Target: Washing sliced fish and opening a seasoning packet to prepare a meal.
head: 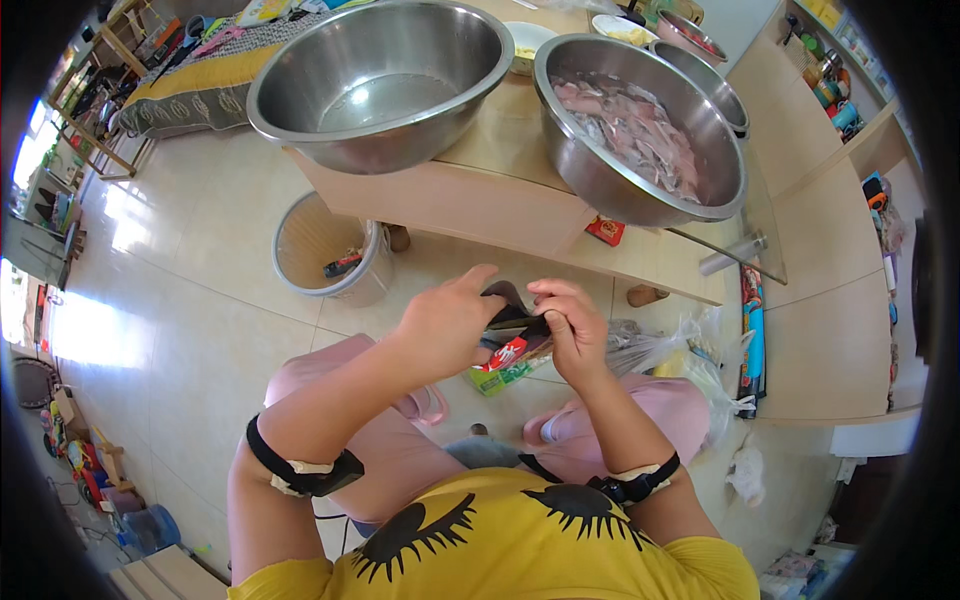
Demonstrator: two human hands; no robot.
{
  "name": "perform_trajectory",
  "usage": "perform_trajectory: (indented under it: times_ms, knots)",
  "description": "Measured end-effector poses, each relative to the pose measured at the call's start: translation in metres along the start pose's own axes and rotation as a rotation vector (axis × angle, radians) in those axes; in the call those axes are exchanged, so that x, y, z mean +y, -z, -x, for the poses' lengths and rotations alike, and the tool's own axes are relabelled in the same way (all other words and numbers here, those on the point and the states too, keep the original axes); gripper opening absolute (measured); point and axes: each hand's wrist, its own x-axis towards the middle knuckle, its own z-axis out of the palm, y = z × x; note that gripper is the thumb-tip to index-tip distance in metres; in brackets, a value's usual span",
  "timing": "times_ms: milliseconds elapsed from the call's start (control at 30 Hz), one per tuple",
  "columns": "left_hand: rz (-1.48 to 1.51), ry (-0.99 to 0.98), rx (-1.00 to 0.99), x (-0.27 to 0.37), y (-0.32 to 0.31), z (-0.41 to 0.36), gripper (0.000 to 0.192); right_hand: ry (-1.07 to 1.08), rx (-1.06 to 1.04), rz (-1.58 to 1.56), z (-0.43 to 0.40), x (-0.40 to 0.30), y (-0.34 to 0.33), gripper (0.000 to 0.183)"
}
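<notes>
Between my two hands is a dark printed packet with a red patch of writing, held above my knees. My right hand pinches its right side between thumb and fingers. On the other side, my left hand has its thumb and fingers at the packet's upper edge, which gapes apart. The contents are hidden. Beyond my hands, a large stainless steel basin rests at the table's edge with a shiny, wet-looking bottom. To its right, another steel basin holds pale pink, silvery strips that look like sliced fish.
A wastebasket with rubbish inside stands on the floor below the wooden table. Bowls sit behind the basins. A red packet lies on the lower shelf. Plastic bags are by my right knee, and a green packet lies below my hands.
</notes>
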Motion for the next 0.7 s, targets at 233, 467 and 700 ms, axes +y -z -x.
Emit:
perform_trajectory:
  times_ms: [233,467,700]
  knots:
    - [-0.246,-0.027,0.008,-0.001,-0.047,-0.011,0.025,-0.006,-0.026,0.045,0.002,0.000,-0.010,0.009]
    - [0.243,0.085,0.269,0.000,-0.084,-0.018,0.026,-0.074,0.023,-0.016,-0.005,0.000,-0.032,0.008]
    - [0.457,0.248,0.037,-0.023,-0.089,-0.022,0.034,-0.078,-0.126,0.025,-0.023,-0.015,-0.025,0.008]
